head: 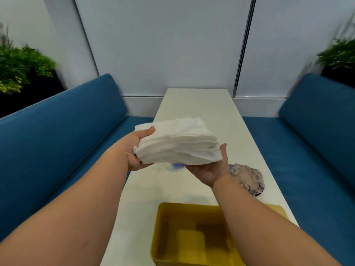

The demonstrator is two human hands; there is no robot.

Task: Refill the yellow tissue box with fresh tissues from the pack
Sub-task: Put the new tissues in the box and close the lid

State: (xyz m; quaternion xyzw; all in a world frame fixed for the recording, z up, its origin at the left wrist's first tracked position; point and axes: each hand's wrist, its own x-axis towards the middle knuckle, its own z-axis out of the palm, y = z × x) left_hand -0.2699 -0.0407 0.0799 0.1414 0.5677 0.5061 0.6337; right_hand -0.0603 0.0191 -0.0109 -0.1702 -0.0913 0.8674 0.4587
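Both hands held a thick stack of white folded tissues [176,143] in the air above the table, near the centre of the view. At the stack's 9 o'clock end the left hand [134,150] gripped it, thumb curled over the top sheet and palm against the edge. At the 4 o'clock corner the right hand [211,169] cradled it from below, palm up, its thumb standing against the stack's side; the fingers underneath were hidden.

Toward 6 o'clock from the stack, the open yellow rectangular plastic tissue box [172,246] sat on the long white table [197,104] near its close edge, the right forearm crossing over its right side. A flat yellow piece [278,209] showed just beyond that forearm at the box's 2 o'clock. A crumpled pale printed plastic wrapper [247,177] lay on the table at the stack's 4 o'clock, just beside the right wrist. A small blurred blue object [178,165] showed under the stack.

Blue padded benches [57,131] flanked the table at 9 and 3 o'clock, with green leafy plants [21,68] at 10 and 2 o'clock.
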